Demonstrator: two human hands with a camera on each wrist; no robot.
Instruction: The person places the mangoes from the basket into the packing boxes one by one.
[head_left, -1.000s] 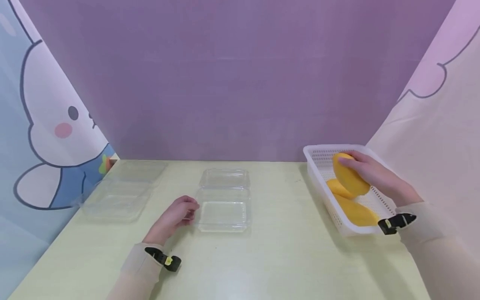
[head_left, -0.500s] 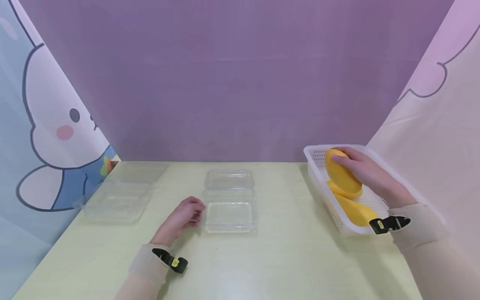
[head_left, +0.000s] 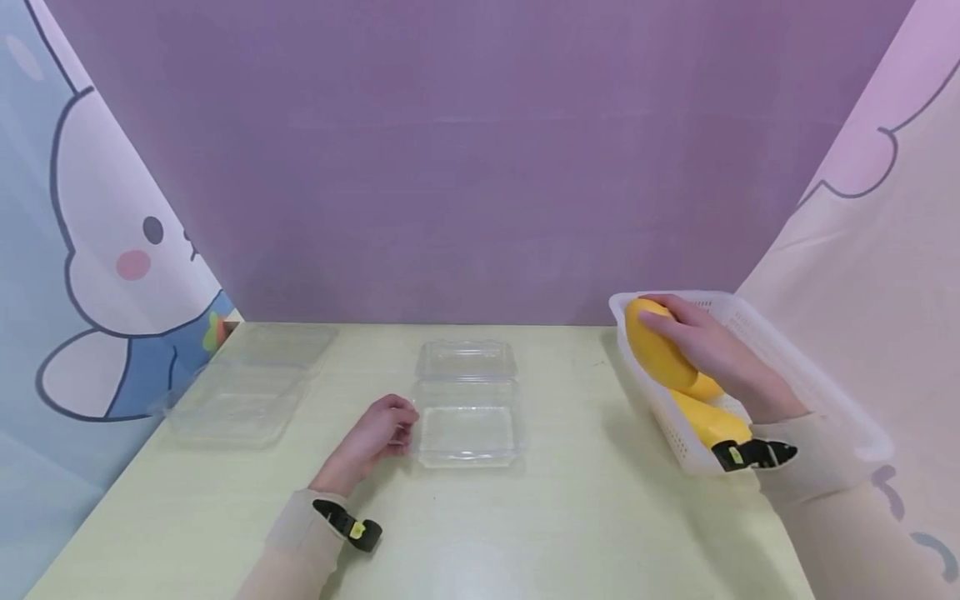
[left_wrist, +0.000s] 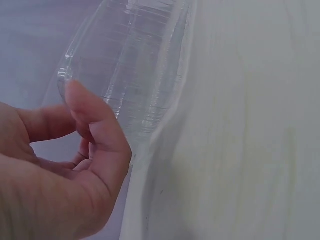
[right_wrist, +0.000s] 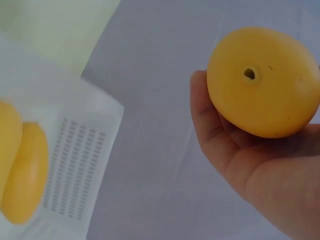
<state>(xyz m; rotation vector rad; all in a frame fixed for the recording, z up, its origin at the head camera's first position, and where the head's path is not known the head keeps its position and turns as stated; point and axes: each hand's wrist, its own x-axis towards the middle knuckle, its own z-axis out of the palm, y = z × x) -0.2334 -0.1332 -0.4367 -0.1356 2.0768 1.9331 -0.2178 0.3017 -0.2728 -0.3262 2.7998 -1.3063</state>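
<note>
My right hand (head_left: 712,354) grips a yellow mango (head_left: 658,348), raised over the left side of a white perforated basket (head_left: 670,433). The right wrist view shows the stem hole of this mango (right_wrist: 265,100), with my fingers curled beneath it. Two more mangoes lie in the basket, the nearer mango (head_left: 708,419) partly behind the right wrist strap. On the table's middle, an open clear plastic clamshell box (head_left: 468,433) has its lid folded back. My left hand (head_left: 377,437) pinches the box's left edge; thumb and fingertips meet at the rim in the left wrist view.
More clear clamshell boxes (head_left: 236,408) stand open at the table's left, perhaps stacked. A purple backdrop (head_left: 480,167) rises behind the pale table (head_left: 480,533). Printed cloth hangs on both sides, the right one close beside the basket.
The mango in my right hand has moved left, towards the basket's left rim. My left hand and the clamshell box have slid slightly right. The head view has shifted a little.
</note>
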